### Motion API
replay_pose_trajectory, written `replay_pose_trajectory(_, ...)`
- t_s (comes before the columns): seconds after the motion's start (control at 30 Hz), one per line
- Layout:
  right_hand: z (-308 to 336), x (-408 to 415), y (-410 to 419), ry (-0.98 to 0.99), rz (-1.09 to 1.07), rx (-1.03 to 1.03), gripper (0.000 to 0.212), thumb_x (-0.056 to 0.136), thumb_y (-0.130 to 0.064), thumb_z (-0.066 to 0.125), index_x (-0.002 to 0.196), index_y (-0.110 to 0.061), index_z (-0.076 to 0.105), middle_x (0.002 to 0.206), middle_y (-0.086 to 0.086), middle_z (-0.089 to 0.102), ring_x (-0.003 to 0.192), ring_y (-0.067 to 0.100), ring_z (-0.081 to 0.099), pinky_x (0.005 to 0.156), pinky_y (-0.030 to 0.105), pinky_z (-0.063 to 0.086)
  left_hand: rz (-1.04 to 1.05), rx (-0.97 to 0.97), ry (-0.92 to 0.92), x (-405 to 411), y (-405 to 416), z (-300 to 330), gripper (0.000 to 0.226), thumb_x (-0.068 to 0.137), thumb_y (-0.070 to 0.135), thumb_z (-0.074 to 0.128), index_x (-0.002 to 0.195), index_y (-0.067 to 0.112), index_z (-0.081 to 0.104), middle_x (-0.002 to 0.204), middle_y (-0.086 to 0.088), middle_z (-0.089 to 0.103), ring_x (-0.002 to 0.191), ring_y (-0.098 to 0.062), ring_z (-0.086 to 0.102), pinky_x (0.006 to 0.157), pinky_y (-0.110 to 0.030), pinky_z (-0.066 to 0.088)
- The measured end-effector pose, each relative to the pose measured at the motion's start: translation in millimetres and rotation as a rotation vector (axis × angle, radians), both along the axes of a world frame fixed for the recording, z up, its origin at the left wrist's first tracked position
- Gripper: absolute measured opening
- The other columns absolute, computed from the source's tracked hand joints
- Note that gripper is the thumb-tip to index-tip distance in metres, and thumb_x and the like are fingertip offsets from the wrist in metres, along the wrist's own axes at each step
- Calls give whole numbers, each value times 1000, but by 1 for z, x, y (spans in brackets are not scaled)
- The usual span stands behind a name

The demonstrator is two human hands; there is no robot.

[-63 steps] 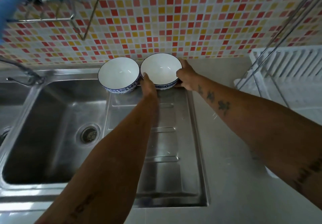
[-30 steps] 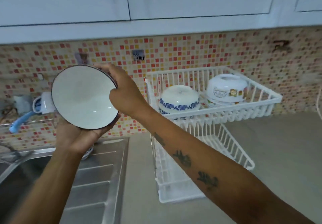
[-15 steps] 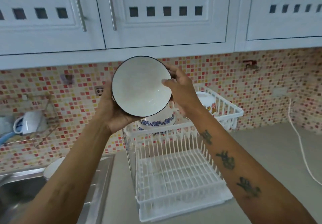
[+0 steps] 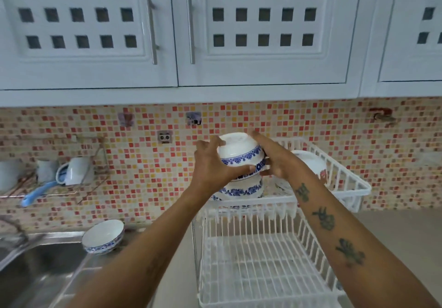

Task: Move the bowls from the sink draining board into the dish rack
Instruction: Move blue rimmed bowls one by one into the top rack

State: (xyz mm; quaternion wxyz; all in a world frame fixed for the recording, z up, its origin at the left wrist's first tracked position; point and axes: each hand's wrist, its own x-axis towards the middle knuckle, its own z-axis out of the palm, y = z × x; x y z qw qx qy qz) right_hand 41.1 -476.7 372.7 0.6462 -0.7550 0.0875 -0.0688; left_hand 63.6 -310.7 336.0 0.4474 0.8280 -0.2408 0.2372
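Both hands hold a white bowl with a blue flower band (image 4: 239, 152), turned upside down, just over another upturned blue-patterned bowl (image 4: 241, 191) on the upper tier of the white dish rack (image 4: 344, 183). My left hand (image 4: 210, 164) grips its left side, my right hand (image 4: 275, 159) its right side. Whether the two bowls touch I cannot tell. One more blue-banded bowl (image 4: 103, 236) stands upright on the steel draining board (image 4: 71, 274) at lower left. A white bowl with a picture (image 4: 311, 164) lies upturned to the right on the upper tier.
The rack's lower tier (image 4: 258, 269) is bare wire. The sink basin (image 4: 35, 262) and tap (image 4: 12, 226) lie at far left. A wall shelf (image 4: 47, 192) holds mugs and a blue utensil. White cupboards (image 4: 215, 32) hang above the mosaic tiles.
The bowl has been flipped from facing me to upside down and carried right and down onto the upper tier above the other bowl. My view has tilted up from the sink.
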Motion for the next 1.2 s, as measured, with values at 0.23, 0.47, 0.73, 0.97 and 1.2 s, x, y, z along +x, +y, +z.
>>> replay_pose_trajectory(0.23, -37, 20, -1, 90, -78, -12, 75, 56, -69, 68, 114, -20, 66, 108, 5, 74, 92, 24, 71, 79, 38, 56, 12, 86, 83, 13, -14, -23, 90, 46, 53, 90, 116, 21, 42, 121, -7, 36, 114, -28, 46, 97, -44, 51)
replay_pose_trajectory(0.47, -43, 21, 1, 114, -90, -21, 77, 52, -63, 66, 116, -20, 63, 109, 5, 72, 96, 25, 68, 87, 40, 54, 23, 165, 152, 13, -15, -25, 94, 48, 49, 92, 119, 16, 40, 125, -10, 37, 114, -31, 49, 97, -45, 51)
replay_pose_trajectory(0.73, -48, 26, -2, 170, -88, -91, 73, 52, -58, 65, 115, -21, 63, 110, 7, 72, 100, 28, 67, 94, 42, 51, 17, 266, 177, 19, -16, -28, 114, 44, 50, 93, 133, 10, 34, 129, -14, 35, 116, -36, 50, 97, -50, 51)
replay_pose_trajectory(0.97, -50, 25, 1, 144, -47, -59, 49, 82, -41, 54, 125, -17, 54, 109, 10, 67, 83, 24, 59, 76, 35, 44, 22, 362, 164, 17, -17, -29, 120, 46, 55, 91, 138, 9, 27, 138, -16, 27, 127, -39, 39, 104, -48, 44)
replay_pose_trajectory(1.2, -55, 31, 1, -1, -203, -221, 30, 78, -37, 61, 97, -14, 67, 109, 10, 69, 90, 27, 64, 82, 39, 51, 94, 488, -35, 10, -12, -26, 124, 55, 67, 80, 142, -3, 25, 155, -22, 18, 147, -40, 10, 123, -50, 10)
